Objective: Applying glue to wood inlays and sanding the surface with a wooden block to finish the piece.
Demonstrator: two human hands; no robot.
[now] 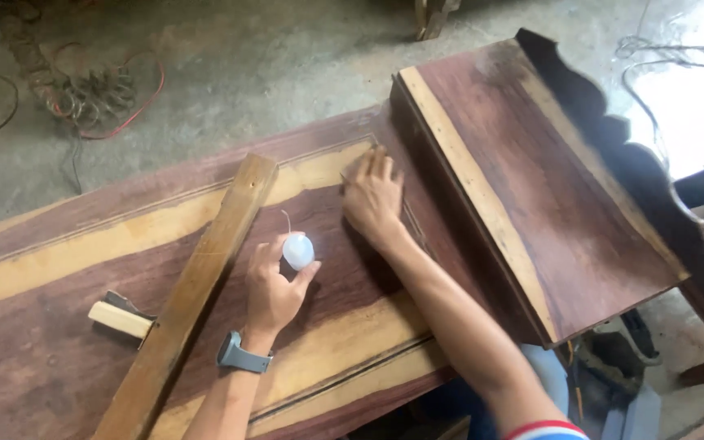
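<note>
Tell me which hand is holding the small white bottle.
The left hand, wearing the grey wristwatch, grips the white bottle. The right hand lies flat on the wooden panel, empty.

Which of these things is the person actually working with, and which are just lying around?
In use:
- small white bottle, held in the left hand
- dark wooden panel, pressed by the right hand

Lying about:
- long wooden strip
- tool with pale wooden handle
- tangled wires on the floor
- white cord
</note>
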